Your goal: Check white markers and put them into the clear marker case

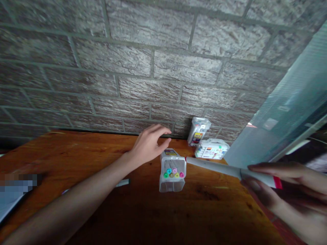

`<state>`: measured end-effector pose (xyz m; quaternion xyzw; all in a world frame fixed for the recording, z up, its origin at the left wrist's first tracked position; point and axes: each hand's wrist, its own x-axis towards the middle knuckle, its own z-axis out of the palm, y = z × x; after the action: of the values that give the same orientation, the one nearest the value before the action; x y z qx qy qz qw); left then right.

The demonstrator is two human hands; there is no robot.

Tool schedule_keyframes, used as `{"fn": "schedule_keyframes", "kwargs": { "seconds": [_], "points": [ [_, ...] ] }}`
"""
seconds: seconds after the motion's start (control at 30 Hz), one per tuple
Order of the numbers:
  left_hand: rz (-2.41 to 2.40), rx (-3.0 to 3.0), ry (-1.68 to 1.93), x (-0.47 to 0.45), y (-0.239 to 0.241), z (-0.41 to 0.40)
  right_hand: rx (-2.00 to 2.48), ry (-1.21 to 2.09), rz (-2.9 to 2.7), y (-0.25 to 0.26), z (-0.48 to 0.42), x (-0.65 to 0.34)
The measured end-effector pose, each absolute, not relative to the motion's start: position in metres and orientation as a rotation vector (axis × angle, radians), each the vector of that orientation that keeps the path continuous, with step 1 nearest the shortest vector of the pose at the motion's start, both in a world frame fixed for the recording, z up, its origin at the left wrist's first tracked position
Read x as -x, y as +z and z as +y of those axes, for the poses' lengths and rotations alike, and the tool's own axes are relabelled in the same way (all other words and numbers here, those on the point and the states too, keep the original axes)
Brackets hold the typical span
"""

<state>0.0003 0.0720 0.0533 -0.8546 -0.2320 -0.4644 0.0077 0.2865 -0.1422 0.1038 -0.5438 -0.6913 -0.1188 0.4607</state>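
Between the thumb and fingers of my right hand (283,190) is a white marker (217,167) with red ends, held out to the left. Its far tip shows beside the rim of a clear plastic marker case (171,186); I cannot tell whether they touch. The case lies on its side with its opening toward me, and several markers (174,173) with coloured ends sit inside. My left hand (149,144) hovers just behind and left of the case, fingers curved and thumb apart, with nothing between them. Under my left forearm, another marker (123,183) lies partly hidden on the table.
A wooden table (204,217) stands against a brick wall (133,85). At the back right are an upright clear case (198,131) and a clear box with a handle (212,149). A translucent panel (278,102) rises on the right. A dark-edged object (12,204), partly blurred, is at the left.
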Motion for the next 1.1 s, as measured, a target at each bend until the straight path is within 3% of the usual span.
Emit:
{"fn": "schedule_keyframes", "kwargs": {
  "seconds": [0.57,1.1],
  "points": [
    [-0.790,2.800,-1.340,0.000,0.054,0.071,1.054,-0.293,-2.116,0.075,-0.108,-0.224],
    [-0.785,2.867,-1.297,-0.005,0.044,0.072,1.163,-0.140,-2.295,0.047,-0.082,-0.221]
  ]
}}
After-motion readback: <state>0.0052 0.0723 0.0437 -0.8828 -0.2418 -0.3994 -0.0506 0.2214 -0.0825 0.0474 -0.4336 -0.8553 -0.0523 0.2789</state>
